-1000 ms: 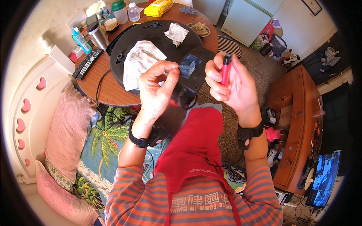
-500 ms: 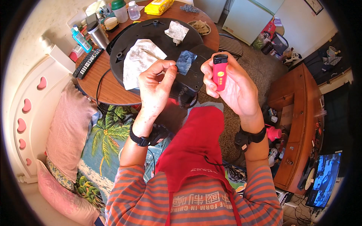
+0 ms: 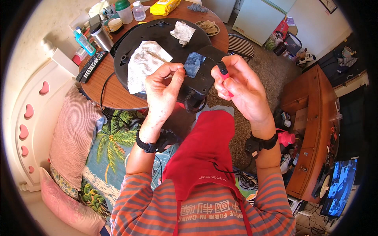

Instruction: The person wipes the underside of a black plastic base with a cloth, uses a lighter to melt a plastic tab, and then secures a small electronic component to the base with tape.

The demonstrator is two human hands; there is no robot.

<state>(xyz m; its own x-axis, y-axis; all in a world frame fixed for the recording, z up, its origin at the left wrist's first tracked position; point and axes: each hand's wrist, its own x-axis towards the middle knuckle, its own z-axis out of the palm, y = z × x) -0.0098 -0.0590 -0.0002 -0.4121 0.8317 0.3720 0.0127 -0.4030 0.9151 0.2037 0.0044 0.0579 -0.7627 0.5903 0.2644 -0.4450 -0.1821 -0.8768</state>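
My right hand (image 3: 246, 88) is closed round a pink lighter (image 3: 225, 74) with a black top, whose narrow edge faces up; no flame shows. My left hand (image 3: 163, 84) pinches thumb and forefinger together at about the same height. A small dark spot shows at those fingertips, too small to name. Beyond the hands, a round black appliance (image 3: 173, 35) with small feet and a cord lies on the wooden table (image 3: 100, 94). A crumpled blue shiny piece (image 3: 194, 65) rests on it near my left fingertips. Beside that lies a white paper towel (image 3: 143, 65).
Another crumpled tissue (image 3: 183, 32) sits on the appliance. A remote control (image 3: 93, 66), a steel tumbler (image 3: 101, 37), bottles and a yellow packet (image 3: 165, 7) line the table's far left. A bowl (image 3: 208, 27) stands at the back. A wooden cabinet (image 3: 305, 141) is on the right.
My right hand has rotated the lighter from its broad face to its narrow edge, with the thumb now across it. My left hand stays almost where it was, still pinching.
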